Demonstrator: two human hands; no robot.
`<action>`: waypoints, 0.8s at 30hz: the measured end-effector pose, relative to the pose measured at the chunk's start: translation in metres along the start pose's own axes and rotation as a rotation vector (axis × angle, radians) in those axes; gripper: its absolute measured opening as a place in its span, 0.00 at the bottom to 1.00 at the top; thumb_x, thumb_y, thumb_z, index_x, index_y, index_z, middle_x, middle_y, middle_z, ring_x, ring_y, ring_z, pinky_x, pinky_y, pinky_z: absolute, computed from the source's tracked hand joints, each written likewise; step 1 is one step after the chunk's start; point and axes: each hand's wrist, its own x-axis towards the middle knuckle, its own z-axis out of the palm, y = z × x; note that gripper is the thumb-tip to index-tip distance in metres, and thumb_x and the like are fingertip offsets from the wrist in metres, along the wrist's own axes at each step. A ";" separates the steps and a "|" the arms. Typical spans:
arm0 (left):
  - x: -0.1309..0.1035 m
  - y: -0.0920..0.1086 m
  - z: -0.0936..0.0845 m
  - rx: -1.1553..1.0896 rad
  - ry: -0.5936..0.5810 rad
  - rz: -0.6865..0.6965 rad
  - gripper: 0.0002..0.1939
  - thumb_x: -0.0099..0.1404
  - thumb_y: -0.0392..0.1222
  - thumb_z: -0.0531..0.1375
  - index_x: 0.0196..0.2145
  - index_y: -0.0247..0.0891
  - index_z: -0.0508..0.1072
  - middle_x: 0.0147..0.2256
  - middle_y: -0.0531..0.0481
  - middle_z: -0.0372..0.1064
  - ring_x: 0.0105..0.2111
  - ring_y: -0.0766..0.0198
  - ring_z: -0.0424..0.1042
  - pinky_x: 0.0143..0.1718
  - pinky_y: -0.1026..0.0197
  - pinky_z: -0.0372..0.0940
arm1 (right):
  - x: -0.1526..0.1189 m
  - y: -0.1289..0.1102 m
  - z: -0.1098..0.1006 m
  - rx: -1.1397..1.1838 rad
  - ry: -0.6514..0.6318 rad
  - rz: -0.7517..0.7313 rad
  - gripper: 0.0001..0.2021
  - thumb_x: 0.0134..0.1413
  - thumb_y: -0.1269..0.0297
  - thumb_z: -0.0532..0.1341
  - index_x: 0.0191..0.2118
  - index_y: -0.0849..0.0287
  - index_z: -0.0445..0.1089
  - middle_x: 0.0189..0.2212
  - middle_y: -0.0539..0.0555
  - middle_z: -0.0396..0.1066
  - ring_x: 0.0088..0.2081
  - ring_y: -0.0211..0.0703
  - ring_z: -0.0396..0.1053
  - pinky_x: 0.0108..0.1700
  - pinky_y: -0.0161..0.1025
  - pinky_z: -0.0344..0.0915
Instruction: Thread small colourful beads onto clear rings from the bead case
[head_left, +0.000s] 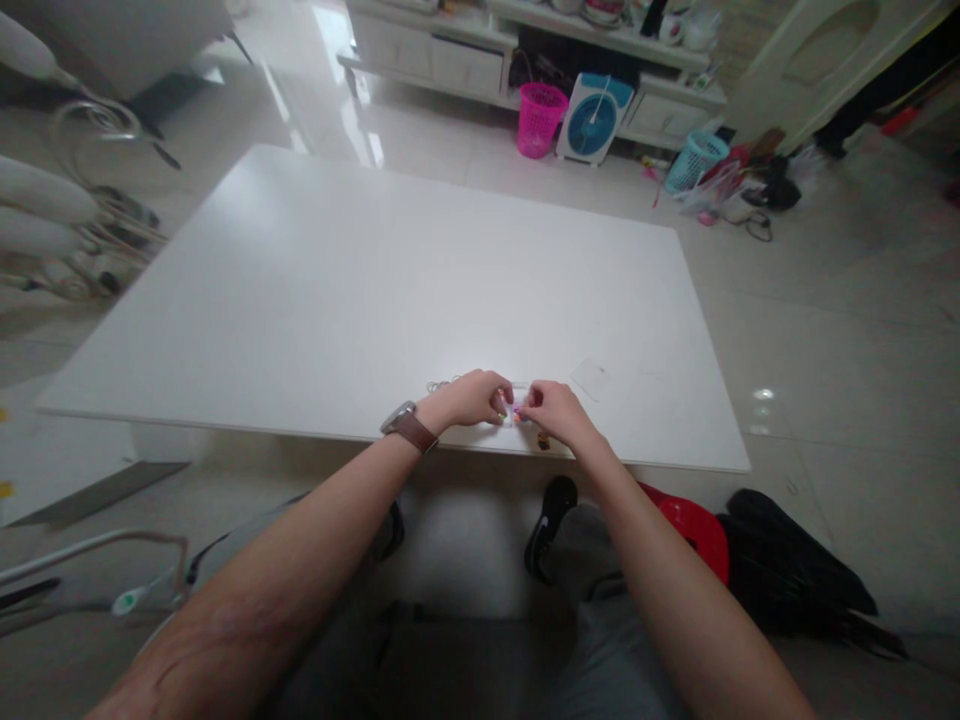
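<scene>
Both hands meet at the near edge of the white table [420,270], over a small clear case [519,386] with tiny colourful pieces [517,411] in or beside it. My left hand [480,396], with a watch [409,425] on its wrist, curls its fingers at the left side of these pieces. From the right, my right hand [551,408] pinches close to them. What either hand grips is too small to make out. A thin pale cord [437,384] lies left of my left hand. Below my right hand sits a small brown-gold item [543,440].
A clear flat lid or sheet [591,378] lies on the table right of my hands. Beyond the table stand a pink basket [540,120], a box fan [595,118] and a blue basket [696,160]. A red and black bag [697,530] is below right.
</scene>
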 end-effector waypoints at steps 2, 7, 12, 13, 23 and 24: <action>0.000 0.001 0.000 -0.002 0.001 0.001 0.15 0.53 0.30 0.66 0.41 0.36 0.79 0.33 0.49 0.82 0.34 0.62 0.79 0.35 0.65 0.66 | 0.000 0.001 -0.001 -0.010 0.020 -0.003 0.08 0.50 0.64 0.67 0.25 0.57 0.69 0.26 0.51 0.73 0.29 0.38 0.65 0.31 0.35 0.52; 0.000 0.002 -0.002 -0.052 -0.007 0.009 0.15 0.53 0.29 0.66 0.40 0.35 0.79 0.32 0.49 0.81 0.33 0.62 0.79 0.35 0.65 0.67 | 0.001 0.001 -0.013 0.089 0.147 -0.052 0.05 0.47 0.68 0.64 0.25 0.58 0.68 0.23 0.49 0.70 0.28 0.38 0.64 0.32 0.35 0.55; 0.000 0.005 -0.005 -0.213 0.122 0.032 0.14 0.54 0.29 0.65 0.40 0.34 0.77 0.34 0.47 0.81 0.34 0.62 0.79 0.36 0.63 0.69 | 0.001 -0.003 -0.019 0.310 0.140 -0.117 0.05 0.50 0.65 0.63 0.27 0.59 0.72 0.24 0.50 0.73 0.28 0.39 0.67 0.33 0.35 0.60; 0.001 0.005 -0.005 -0.269 0.155 0.039 0.14 0.54 0.28 0.64 0.40 0.34 0.77 0.34 0.46 0.81 0.34 0.62 0.80 0.36 0.63 0.70 | 0.001 -0.003 -0.018 0.388 0.098 -0.137 0.05 0.51 0.64 0.63 0.29 0.59 0.73 0.25 0.50 0.73 0.29 0.39 0.68 0.34 0.35 0.62; 0.004 0.004 -0.003 -0.538 0.278 0.065 0.15 0.55 0.28 0.67 0.40 0.32 0.73 0.36 0.43 0.80 0.34 0.63 0.80 0.35 0.62 0.73 | 0.004 -0.004 -0.015 0.764 0.022 -0.171 0.08 0.45 0.62 0.68 0.33 0.60 0.78 0.31 0.53 0.79 0.35 0.42 0.75 0.43 0.41 0.70; 0.004 0.004 -0.003 -0.541 0.273 0.065 0.16 0.55 0.28 0.67 0.42 0.33 0.73 0.37 0.43 0.80 0.33 0.63 0.79 0.35 0.62 0.73 | 0.004 -0.004 -0.016 0.746 0.019 -0.182 0.08 0.46 0.63 0.68 0.33 0.60 0.78 0.32 0.54 0.79 0.35 0.43 0.75 0.44 0.41 0.70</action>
